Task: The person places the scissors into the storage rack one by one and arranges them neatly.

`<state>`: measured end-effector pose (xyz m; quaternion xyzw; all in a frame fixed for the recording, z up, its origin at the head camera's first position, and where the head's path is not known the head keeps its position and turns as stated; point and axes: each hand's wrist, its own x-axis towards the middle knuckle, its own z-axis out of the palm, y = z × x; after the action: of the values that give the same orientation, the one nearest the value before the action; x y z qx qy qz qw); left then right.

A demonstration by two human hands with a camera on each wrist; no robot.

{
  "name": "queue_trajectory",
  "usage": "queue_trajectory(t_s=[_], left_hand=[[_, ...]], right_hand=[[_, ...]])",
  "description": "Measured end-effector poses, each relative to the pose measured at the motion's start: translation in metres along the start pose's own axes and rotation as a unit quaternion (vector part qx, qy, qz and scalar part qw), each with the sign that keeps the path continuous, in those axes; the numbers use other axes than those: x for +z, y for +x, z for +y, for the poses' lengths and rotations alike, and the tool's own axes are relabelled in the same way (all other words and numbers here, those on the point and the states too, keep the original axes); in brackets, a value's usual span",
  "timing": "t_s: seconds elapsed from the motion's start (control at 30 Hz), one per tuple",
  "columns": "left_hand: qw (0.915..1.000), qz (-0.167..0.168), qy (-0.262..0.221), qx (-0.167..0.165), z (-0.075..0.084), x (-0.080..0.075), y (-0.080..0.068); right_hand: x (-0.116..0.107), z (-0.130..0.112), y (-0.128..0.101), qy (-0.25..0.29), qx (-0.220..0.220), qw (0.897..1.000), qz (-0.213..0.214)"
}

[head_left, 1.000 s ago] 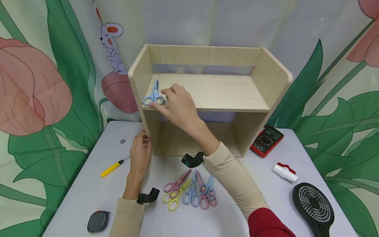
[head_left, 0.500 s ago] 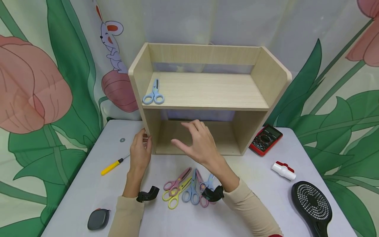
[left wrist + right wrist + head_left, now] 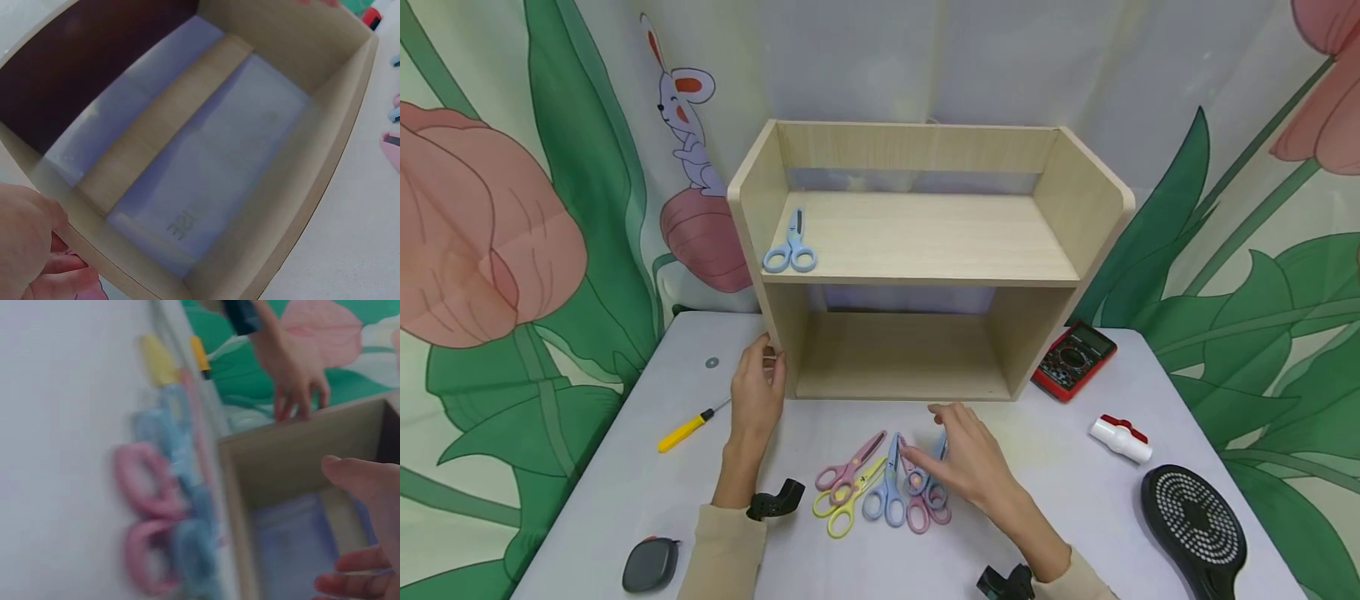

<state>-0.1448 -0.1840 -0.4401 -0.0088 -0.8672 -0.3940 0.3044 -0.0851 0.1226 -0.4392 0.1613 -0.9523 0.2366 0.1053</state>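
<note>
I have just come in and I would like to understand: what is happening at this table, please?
A person is using both hands at a wooden shelf. The left hand touches the shelf's left side. The right hand, thumb and fingers apart, is at the pile of scissors in front; whether it touches any, I cannot tell. One blue pair lies alone at the left end of the upper level.
</note>
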Motion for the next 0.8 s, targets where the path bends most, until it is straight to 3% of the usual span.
queue_trajectory(t_s=[0.37, 0.8], left_hand=[[1.0000, 0.002, -0.004, 0.002, -0.003, -0.001, 0.000], [1.0000, -0.001, -0.003, -0.001, -0.003, 0.001, -0.002]], right_hand=[[0.030, 0.021, -0.037, -0.059, 0.125, 0.989, -0.053], [0.042, 0.015, -0.038, -0.096, 0.097, 0.990, -0.035]])
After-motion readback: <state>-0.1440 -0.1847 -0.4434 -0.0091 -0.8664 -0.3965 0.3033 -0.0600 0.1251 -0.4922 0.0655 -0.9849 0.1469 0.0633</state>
